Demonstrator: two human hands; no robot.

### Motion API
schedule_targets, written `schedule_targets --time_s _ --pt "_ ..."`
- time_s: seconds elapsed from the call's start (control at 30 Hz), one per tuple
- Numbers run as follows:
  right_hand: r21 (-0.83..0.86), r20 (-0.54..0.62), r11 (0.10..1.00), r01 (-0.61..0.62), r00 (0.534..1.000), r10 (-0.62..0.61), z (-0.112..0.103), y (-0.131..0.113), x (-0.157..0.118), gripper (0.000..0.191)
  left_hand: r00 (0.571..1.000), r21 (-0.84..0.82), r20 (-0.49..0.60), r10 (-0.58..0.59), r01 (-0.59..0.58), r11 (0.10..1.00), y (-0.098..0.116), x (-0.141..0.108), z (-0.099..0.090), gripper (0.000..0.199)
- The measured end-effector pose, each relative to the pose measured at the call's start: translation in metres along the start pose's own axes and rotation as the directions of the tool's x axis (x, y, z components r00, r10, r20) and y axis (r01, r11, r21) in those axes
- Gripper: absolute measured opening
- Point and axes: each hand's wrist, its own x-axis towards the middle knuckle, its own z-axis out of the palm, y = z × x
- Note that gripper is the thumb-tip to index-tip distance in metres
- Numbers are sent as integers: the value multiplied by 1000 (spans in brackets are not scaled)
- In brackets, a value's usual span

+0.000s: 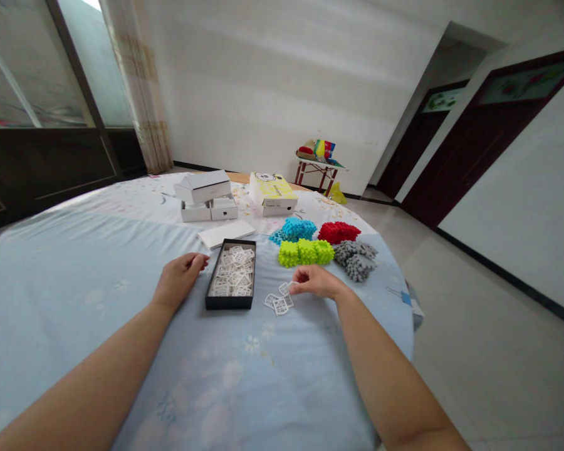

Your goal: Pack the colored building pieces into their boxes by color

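Few white lattice tiles (281,305) lie outside the well-filled black box (228,303). Right hand (316,282) pinches one; left hand (180,276) curled, contents unclear.

Nothing readable; lettering (278,190) on yellow box (272,195) blurred

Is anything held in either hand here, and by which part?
The right hand seems to pinch a white lattice piece by its edge on the picture's right. Nothing shows held in the curled left hand.
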Motion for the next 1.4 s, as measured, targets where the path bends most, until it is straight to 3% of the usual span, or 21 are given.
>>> schedule_targets --time_s 0.2,0.33,0.57,0.77,0.93,1.07,1.17,1.3,1.4 --pt "-130 -2 991 1 1000 -1 9 9 14 37 1000 -5 3 -1 1 1000 -2 0 1 38" --pt "-184 -2 983 10 1000 -11 8 9 13 30 1000 -5 14 0 0 1000 -2 0 2 39" --pt "-22 -63 1000 18 998 -19 8 2 10 27 1000 1 14 26 -26 1000 -5 2 1 39" --pt "246 -194 958 146 976 -99 17 -37 23 33 1000 -4 13 25 -25 1000 -5 2 2 38" --pt "330 -175 920 212 971 -161 36 -70 42 40 1000 -26 7 23 -22 999 -2 0 0 37" --pt "145 -255 963 228 949 -186 40 -61 48 39 1000 -15 1 20 -20 1000 -2 0 -1 37" --pt "-3 -268 987 162 951 -157 31 -46 39 30 1000 -8 6 22 -22 1000 -4 1 0 37" --pt "-185 -90 981 54 993 -72 21 -34 16 25 999 -14 20 40 -40 999 -7 3 3 37" --pt "-350 41 935 52 998 -41 20 -31 3 31 999 -9 19 42 -42 999 -7 2 3 38"
